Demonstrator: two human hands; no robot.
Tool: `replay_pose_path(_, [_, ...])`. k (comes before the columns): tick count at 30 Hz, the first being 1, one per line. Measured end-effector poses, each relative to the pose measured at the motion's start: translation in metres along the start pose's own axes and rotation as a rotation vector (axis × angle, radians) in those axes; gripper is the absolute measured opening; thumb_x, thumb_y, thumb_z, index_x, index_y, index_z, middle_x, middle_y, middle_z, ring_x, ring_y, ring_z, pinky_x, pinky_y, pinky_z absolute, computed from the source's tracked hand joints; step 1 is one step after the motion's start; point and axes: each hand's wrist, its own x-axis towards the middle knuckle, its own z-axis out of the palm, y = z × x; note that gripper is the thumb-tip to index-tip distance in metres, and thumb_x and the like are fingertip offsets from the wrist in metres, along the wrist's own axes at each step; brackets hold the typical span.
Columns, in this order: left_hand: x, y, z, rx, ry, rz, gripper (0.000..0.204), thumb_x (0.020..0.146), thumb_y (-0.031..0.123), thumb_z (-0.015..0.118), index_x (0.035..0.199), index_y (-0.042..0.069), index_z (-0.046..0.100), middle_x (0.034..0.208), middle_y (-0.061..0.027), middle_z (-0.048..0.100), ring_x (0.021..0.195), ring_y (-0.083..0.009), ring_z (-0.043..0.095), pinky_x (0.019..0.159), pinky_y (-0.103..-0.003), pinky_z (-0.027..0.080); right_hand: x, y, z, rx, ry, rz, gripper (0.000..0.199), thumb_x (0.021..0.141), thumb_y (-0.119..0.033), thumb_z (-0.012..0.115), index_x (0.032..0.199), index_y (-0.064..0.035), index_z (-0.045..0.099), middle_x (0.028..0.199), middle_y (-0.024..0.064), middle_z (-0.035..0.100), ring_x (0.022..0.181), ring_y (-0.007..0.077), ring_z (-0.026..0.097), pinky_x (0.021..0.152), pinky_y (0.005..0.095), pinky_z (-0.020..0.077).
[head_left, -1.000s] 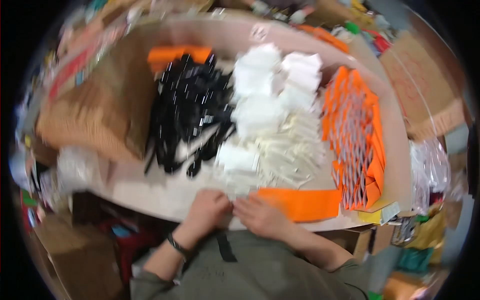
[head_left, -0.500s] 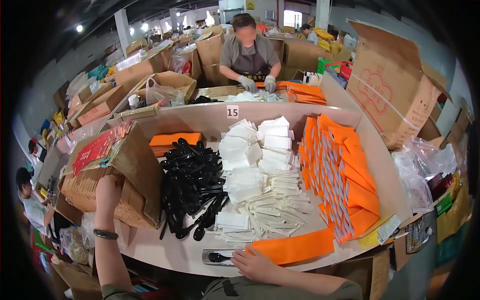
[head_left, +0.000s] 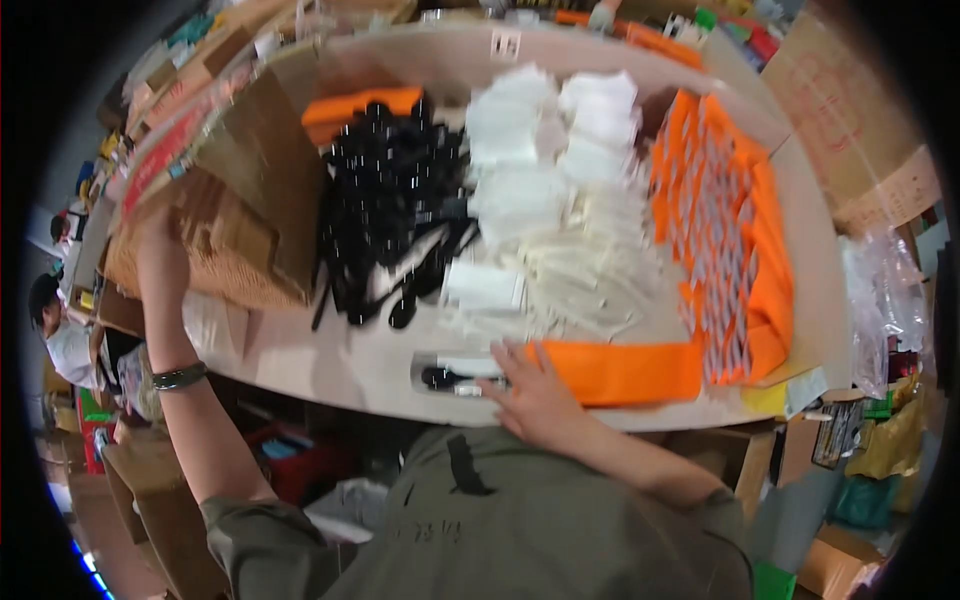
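My left hand reaches into an open cardboard box, against a dense stack of thin brown pieces standing on edge. Its fingers are hidden. With fingers spread, my right hand lies across the left end of a flat orange sleeve near the table's front edge. A black spoon and a white packet stick out from that end, in what looks like a clear wrapper; the fingertips touch them.
Behind my hands lie a heap of black spoons, white packets, thin pale wrapped sticks and layered orange sleeves. More orange sleeves lie at the back left. A raised rim borders the table.
The view has tilted down, so the table sits higher in the picture and my shirt shows. My right hand's fingers are more spread. My left hand stays at the box.
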Motion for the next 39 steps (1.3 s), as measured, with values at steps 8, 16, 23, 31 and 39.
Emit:
replay_pose_path(8, [-0.203,0.063,0.020,-0.560,0.159,-0.525,0.017,0.098,0.009,0.060,0.103,-0.003,0.069,0.083,-0.0006,0.061,0.077,-0.0094,0.051,0.070,-0.025,0.044,0.005,-0.003,-0.004,0.051,-0.010,0.055,0.052,0.081,-0.026,0.076,0.130,-0.0136,0.062,0.152,0.0266,0.034,0.144,0.0448,0.030,0.113,0.0634,0.0252])
replay_pose_path(16, [-0.217,0.155,0.071,-1.250,-0.769,-0.319,0.017,0.098,0.004,0.057,0.109,-0.003,0.068,0.090,-0.0008,0.062,0.083,-0.0084,0.053,0.076,-0.023,0.042,0.009,-0.016,0.004,0.002,-0.009,0.091,0.049,0.083,-0.032,0.074,0.130,-0.0213,0.063,0.153,0.0286,0.032,0.144,0.0460,0.028,0.114,0.0652,0.0211])
replay_pose_path(23, [-0.210,0.138,0.072,-1.181,-1.013,-0.289,0.010,0.095,0.007,0.066,0.094,-0.003,0.063,0.087,0.0000,0.064,0.080,-0.0083,0.058,0.076,-0.023,0.048,-0.006,-0.010,-0.016,-0.045,-0.076,0.143,0.047,0.085,-0.025,0.071,0.131,-0.0220,0.063,0.152,0.0304,0.032,0.142,0.0491,0.031,0.114,0.0639,0.0213])
replay_pose_path(31, [-0.221,0.227,0.088,-0.934,-0.819,0.014,0.023,0.081,0.007,0.079,0.093,-0.005,0.062,0.086,-0.0121,0.065,0.079,-0.0186,0.066,0.073,-0.031,0.054,0.003,0.005,-0.001,-0.064,0.055,-0.091,0.049,0.078,-0.014,0.072,0.126,-0.0154,0.063,0.142,0.0322,0.044,0.131,0.0464,0.044,0.109,0.0519,0.0399])
replay_pose_path(39, [-0.226,0.275,0.087,-0.873,-0.749,-0.198,0.038,0.083,0.007,0.077,0.114,-0.002,0.057,0.103,-0.0138,0.064,0.091,-0.0192,0.065,0.080,-0.031,0.052,0.006,0.010,-0.012,-0.086,0.096,0.028,0.044,0.070,-0.016,0.078,0.105,0.0025,0.058,0.129,0.0282,0.055,0.123,0.0429,0.052,0.102,0.0485,0.0453])
